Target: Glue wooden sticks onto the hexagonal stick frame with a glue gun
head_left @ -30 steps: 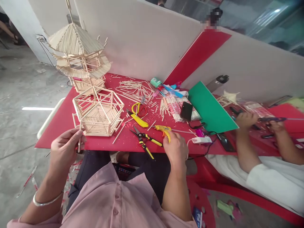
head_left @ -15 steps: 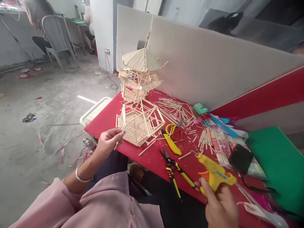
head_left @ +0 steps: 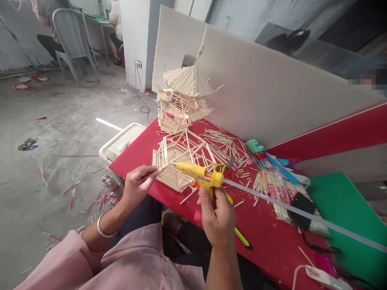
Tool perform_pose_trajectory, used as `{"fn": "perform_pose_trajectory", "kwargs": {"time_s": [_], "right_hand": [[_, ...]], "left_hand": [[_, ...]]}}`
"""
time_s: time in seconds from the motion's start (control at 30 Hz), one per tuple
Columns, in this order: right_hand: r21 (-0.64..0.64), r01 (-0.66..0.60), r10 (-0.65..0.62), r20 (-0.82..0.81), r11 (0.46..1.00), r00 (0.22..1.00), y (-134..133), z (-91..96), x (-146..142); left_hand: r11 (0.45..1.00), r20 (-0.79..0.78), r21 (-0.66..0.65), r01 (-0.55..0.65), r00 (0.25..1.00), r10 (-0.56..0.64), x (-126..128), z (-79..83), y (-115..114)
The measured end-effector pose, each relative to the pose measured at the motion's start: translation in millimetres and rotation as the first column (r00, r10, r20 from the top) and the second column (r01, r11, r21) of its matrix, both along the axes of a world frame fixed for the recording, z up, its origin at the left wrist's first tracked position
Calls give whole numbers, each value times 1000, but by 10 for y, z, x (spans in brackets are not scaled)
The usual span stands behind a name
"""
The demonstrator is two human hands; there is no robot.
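My right hand (head_left: pixel 218 211) grips a yellow hot glue gun (head_left: pixel 201 176), with a long clear glue stick (head_left: pixel 290 207) trailing out of its back. The gun's nozzle points left, close to a thin wooden stick (head_left: pixel 163 167) pinched in my left hand (head_left: pixel 140 183). Just beyond both hands lies a many-sided frame of wooden sticks (head_left: pixel 178 177) with a patterned stick floor. Behind it stands a tiered stick pagoda model (head_left: pixel 187 82). The pliers (head_left: pixel 242 238) are mostly hidden by my right hand and arm; the scissors (head_left: pixel 222 167) show partly behind the gun.
Loose sticks (head_left: pixel 225 141) cover the back of the red table (head_left: pixel 256 245). Packs of sticks (head_left: pixel 281 193), a dark block (head_left: pixel 301 209) and a green board (head_left: pixel 347 217) lie at the right. White foam boards (head_left: pixel 256 92) stand behind. A person (head_left: pixel 51 24) sits at far left.
My right hand has brought the glue gun left and up from the table's right side to the stick in my left hand. My left hand stays nearly in place.
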State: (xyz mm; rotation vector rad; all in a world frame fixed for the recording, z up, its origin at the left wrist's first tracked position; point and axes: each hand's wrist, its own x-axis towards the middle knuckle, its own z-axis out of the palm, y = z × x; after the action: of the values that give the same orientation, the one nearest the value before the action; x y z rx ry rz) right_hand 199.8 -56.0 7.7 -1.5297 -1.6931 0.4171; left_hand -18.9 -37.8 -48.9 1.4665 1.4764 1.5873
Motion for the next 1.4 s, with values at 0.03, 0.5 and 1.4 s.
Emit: {"fn": "perform_pose_trajectory", "kwargs": {"time_s": [0.03, 0.5, 1.4], "right_hand": [[-7, -11, 11, 11, 1000, 1000, 23, 19, -21], [-49, -6, 8, 45, 999, 999, 39, -59, -24], [-49, 0, 3, 69, 999, 998, 35, -78, -16]], "left_hand": [[1000, -27, 28, 1, 1000, 0, -14, -6, 10], [980, -164, 201, -13, 985, 47, -112, -101, 108], [991, -147, 135, -22, 988, 42, -110, -76, 127]]}}
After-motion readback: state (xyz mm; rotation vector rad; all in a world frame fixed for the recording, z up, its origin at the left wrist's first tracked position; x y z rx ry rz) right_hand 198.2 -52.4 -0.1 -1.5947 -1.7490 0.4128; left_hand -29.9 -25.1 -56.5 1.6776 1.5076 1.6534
